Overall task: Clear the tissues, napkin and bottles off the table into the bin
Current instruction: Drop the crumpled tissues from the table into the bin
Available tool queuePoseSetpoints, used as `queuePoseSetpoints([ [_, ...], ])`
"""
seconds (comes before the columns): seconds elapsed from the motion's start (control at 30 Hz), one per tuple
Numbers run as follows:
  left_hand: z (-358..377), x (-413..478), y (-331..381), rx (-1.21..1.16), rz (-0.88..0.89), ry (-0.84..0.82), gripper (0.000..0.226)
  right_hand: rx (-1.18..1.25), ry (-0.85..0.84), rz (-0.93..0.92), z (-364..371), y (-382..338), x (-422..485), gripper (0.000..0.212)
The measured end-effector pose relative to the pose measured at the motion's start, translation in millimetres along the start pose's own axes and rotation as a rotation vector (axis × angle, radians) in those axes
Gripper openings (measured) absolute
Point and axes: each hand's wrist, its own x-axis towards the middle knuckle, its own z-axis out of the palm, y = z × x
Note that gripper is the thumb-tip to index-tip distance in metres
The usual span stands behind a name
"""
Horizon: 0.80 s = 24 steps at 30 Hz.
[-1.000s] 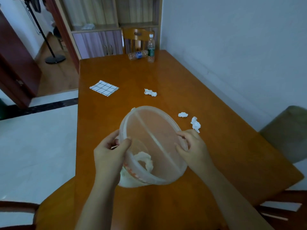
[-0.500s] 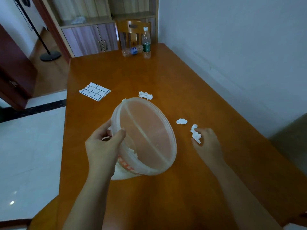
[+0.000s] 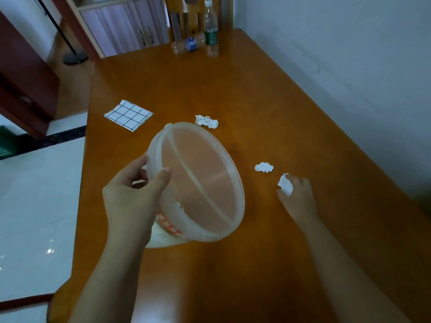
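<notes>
My left hand (image 3: 134, 197) grips the rim of a translucent plastic bin (image 3: 210, 220), tilted with its mouth toward me above the wooden table (image 3: 256, 89). To its right, my right hand (image 3: 297, 197) closes on a crumpled white tissue (image 3: 285, 184). Another tissue (image 3: 264, 167) lies just left of that one, and a third tissue (image 3: 206, 121) lies beyond the bin. A checked napkin (image 3: 128, 115) rests near the table's left edge. At the far end an upright bottle (image 3: 211, 31) stands beside a bottle lying on its side (image 3: 187, 44).
A white wall runs along the table's right side. A wooden chair and a cabinet (image 3: 126, 31) stand past the far end. A stand's base (image 3: 74, 57) sits on the floor at the far left. White tiled floor lies left of the table.
My right hand let go of the bin's rim, moved right and closed on the nearest tissue. My left hand kept holding the bin, which tilted further.
</notes>
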Motion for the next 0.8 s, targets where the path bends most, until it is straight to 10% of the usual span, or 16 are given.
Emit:
queuePoseSetpoints([
  [0.8, -40.9, -27.9, 5.3, -0.119, -0.185, 0.043, 0.032, 0.217, 0.031, 0.077, 14.3, -3.3, -61.3, 0.022],
])
